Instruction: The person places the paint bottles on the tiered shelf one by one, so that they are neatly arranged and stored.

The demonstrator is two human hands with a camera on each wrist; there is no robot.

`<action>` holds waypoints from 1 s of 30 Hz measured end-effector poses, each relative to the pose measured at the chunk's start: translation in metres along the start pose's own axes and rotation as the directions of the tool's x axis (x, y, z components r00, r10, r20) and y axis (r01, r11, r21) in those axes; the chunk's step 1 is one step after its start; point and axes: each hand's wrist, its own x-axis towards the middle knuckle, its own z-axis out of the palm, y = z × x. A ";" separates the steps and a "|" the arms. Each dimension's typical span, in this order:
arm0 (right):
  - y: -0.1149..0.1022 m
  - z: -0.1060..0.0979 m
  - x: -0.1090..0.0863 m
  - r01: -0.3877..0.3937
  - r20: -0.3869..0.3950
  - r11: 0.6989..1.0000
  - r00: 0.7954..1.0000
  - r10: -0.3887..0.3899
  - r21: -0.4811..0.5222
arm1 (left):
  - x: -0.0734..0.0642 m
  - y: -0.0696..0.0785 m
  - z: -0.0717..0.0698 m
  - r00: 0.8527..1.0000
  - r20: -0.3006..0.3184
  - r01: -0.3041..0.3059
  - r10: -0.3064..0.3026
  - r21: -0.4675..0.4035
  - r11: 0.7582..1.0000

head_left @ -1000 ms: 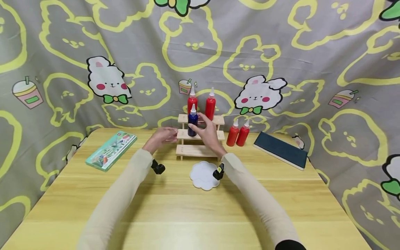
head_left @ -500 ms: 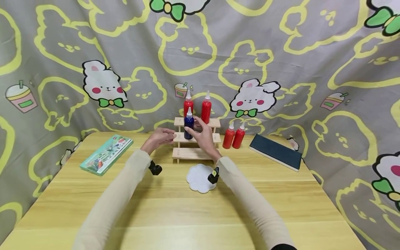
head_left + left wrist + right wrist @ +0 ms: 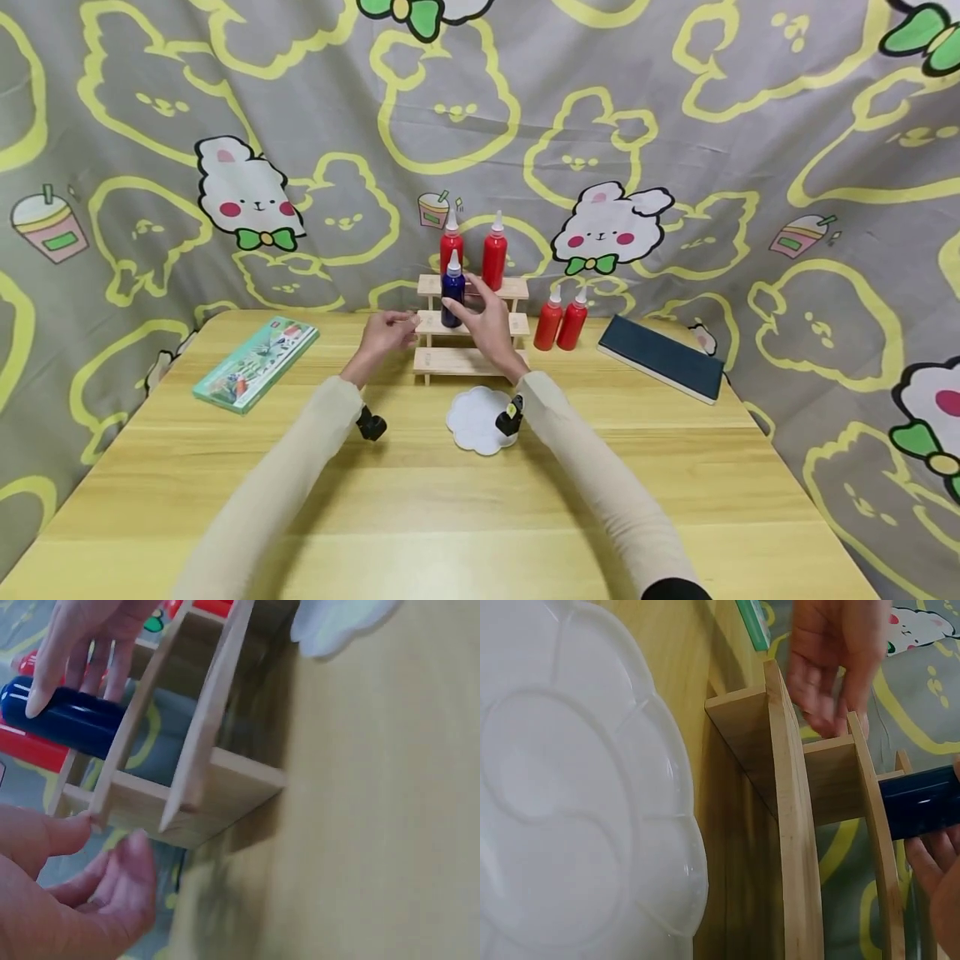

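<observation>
A dark blue squeeze bottle [image 3: 453, 292] with a white pointed nozzle stands upright on the middle step of a small three-step wooden stand [image 3: 457, 361]. My right hand [image 3: 487, 323] grips it from the right, thumb in front and fingers behind; in the left wrist view the blue bottle [image 3: 71, 720] shows between them. My left hand [image 3: 386, 335] is at the left end of the middle step. Seen from the left wrist, a fingertip of that left hand [image 3: 82, 900] is right at the step's end, its other fingers loosely bent below.
Two red bottles [image 3: 494, 258] stand on the top step behind the blue one. Further red bottles [image 3: 549, 323] stand on the table right of the stand. A white flower-shaped palette [image 3: 476, 425] lies in front, a green box [image 3: 257, 362] left, a dark blue box [image 3: 660, 358] right.
The head view has shifted slightly. My left hand has turned a little at the stand's left end, its wrist dropping lower. My right hand stays on the blue bottle, which keeps its place.
</observation>
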 end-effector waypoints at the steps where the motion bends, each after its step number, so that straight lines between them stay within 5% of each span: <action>1: 0.000 0.000 0.000 0.000 -0.002 1.000 1.000 0.000 0.000 | -0.003 -0.003 -0.002 1.000 0.011 0.021 -0.021 0.009 1.000; 5: 0.001 0.000 0.000 0.017 -0.019 0.999 1.000 -0.017 -0.028 | -0.015 -0.017 -0.009 0.979 0.156 0.125 -0.130 0.043 0.991; 8: 0.000 0.000 0.000 0.028 -0.030 0.998 0.999 -0.029 -0.059 | -0.022 -0.022 -0.010 0.959 0.242 0.137 -0.147 0.055 0.989; 18: -0.009 -0.012 -0.009 -0.070 0.076 0.990 0.994 0.080 -0.123 | -0.027 -0.026 0.000 0.980 0.169 0.113 -0.109 -0.012 0.994; 23: -0.013 -0.045 -0.026 -0.024 0.106 0.993 0.994 0.036 -0.117 | -0.027 -0.025 0.003 0.984 0.152 0.102 -0.096 -0.033 0.994; 30: -0.011 -0.107 -0.036 0.060 0.005 0.971 0.998 -0.061 -0.233 | -0.027 -0.025 0.001 0.986 0.150 0.080 -0.075 -0.027 0.996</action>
